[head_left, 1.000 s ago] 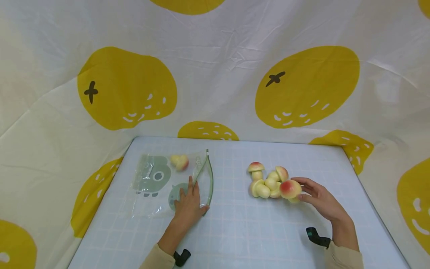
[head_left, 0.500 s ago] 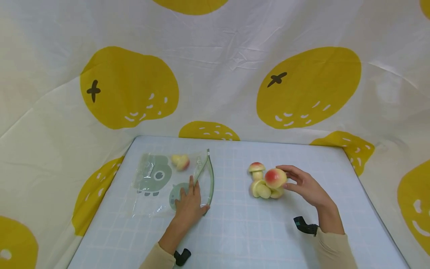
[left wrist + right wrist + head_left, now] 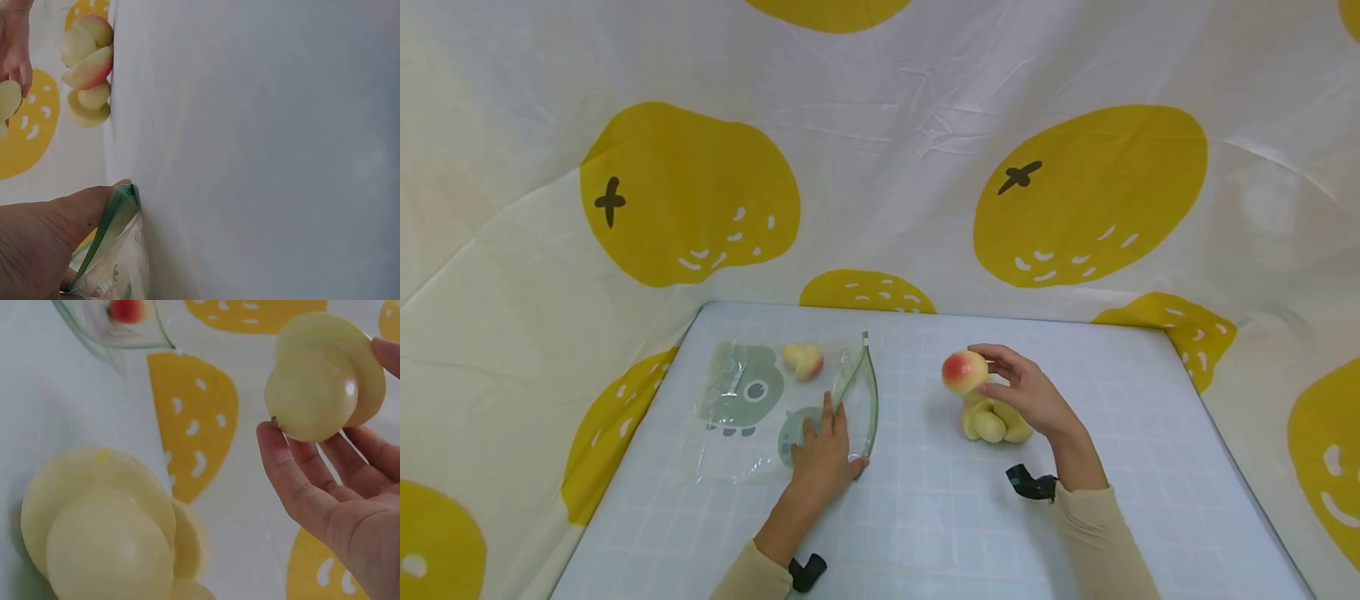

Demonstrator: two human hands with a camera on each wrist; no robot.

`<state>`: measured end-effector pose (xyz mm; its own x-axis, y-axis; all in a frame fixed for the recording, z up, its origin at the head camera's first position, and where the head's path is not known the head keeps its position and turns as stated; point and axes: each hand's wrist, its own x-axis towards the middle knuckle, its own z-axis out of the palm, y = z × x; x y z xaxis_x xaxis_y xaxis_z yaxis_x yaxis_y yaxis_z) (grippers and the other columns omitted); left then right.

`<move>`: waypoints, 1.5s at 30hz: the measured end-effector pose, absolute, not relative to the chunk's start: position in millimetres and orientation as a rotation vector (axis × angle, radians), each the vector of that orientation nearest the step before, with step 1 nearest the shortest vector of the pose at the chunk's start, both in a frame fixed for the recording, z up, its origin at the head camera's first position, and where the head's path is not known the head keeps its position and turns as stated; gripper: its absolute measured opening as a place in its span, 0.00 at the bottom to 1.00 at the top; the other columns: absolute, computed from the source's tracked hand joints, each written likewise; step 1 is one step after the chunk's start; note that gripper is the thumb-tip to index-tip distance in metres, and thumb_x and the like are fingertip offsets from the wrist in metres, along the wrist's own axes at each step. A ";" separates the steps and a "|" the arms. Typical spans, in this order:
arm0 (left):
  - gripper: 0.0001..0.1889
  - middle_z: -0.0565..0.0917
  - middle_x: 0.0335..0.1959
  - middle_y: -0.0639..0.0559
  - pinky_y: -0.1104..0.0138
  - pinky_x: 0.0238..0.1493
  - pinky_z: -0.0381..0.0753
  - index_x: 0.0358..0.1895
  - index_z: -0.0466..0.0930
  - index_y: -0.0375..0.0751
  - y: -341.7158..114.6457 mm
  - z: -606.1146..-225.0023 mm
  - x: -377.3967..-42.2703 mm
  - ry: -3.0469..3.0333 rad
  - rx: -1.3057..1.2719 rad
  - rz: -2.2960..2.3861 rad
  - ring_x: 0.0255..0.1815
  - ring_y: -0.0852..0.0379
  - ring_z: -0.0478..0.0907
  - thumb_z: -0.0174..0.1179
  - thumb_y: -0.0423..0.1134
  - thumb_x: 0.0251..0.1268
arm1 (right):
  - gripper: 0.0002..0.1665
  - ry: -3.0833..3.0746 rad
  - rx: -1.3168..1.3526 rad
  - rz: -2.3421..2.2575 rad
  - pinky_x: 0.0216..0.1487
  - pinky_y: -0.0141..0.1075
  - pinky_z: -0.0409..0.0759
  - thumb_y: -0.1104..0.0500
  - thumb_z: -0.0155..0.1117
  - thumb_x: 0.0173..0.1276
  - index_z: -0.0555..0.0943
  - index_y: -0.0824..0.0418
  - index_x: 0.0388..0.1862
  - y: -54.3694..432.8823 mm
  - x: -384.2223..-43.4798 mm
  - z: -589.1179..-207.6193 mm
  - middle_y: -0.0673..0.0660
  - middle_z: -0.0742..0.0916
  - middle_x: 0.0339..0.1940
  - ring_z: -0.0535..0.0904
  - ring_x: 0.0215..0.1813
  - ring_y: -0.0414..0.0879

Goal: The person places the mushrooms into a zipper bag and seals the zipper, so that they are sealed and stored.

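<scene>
In the head view my right hand [image 3: 1030, 392] pinches a toy mushroom [image 3: 965, 372] with a red-tipped cap, held up above the table. The right wrist view shows this mushroom's [image 3: 312, 394] pale underside and round stem end between thumb and fingers. Just below that hand lies a pile of toy mushrooms [image 3: 991, 423], partly hidden by it. My left hand [image 3: 823, 458] rests with spread fingers on a clear zip bag [image 3: 715, 454] printed with green animals. Its thumb lies at the green zip edge [image 3: 107, 225], and the bag's mouth gapes to the right. Another mushroom [image 3: 805, 361] lies in the bag.
The table [image 3: 925, 517] has a pale checked cover. A white cloth [image 3: 880, 167] with yellow fruit shapes rises behind it and at both sides. Black wrist cameras [image 3: 1032, 483] stick out from both sleeves.
My right hand has carried the mushroom leftward from the pile's right side, over the pile, and raised it. The left hand and the bag have stayed in place.
</scene>
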<state>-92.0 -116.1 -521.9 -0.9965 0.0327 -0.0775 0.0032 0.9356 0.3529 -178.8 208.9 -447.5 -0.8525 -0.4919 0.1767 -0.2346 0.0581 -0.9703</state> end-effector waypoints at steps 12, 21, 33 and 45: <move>0.53 0.47 0.80 0.36 0.24 0.49 0.65 0.76 0.56 0.30 -115.3 -521.4 -92.2 3.009 0.011 0.552 0.68 0.19 0.58 0.76 0.53 0.53 | 0.33 2.027 -0.596 -1.991 0.54 0.36 0.78 0.66 0.68 0.68 0.71 0.65 0.70 145.7 -197.0 -457.4 0.59 0.77 0.66 0.74 0.61 0.58; 0.53 0.48 0.80 0.35 0.24 0.48 0.65 0.75 0.57 0.29 -115.9 -523.0 -92.0 3.013 0.012 0.537 0.67 0.19 0.59 0.76 0.53 0.53 | 0.31 2.090 -0.508 -1.920 0.53 0.37 0.78 0.64 0.70 0.67 0.73 0.62 0.69 103.5 -208.7 -484.4 0.61 0.78 0.65 0.75 0.60 0.61; 0.55 0.47 0.80 0.35 0.24 0.48 0.65 0.77 0.55 0.30 -115.8 -523.8 -93.6 3.008 0.010 0.537 0.67 0.19 0.59 0.76 0.54 0.52 | 0.32 2.216 -0.438 -1.760 0.51 0.44 0.77 0.57 0.72 0.64 0.76 0.59 0.67 77.0 -207.2 -511.6 0.57 0.79 0.65 0.78 0.58 0.57; 0.53 0.48 0.80 0.34 0.24 0.47 0.66 0.75 0.57 0.29 -114.6 -522.4 -93.6 3.017 0.025 0.516 0.67 0.19 0.59 0.75 0.54 0.54 | 0.32 2.471 -0.537 -1.539 0.43 0.41 0.81 0.56 0.74 0.61 0.77 0.62 0.63 53.9 -202.5 -521.4 0.59 0.83 0.58 0.82 0.50 0.55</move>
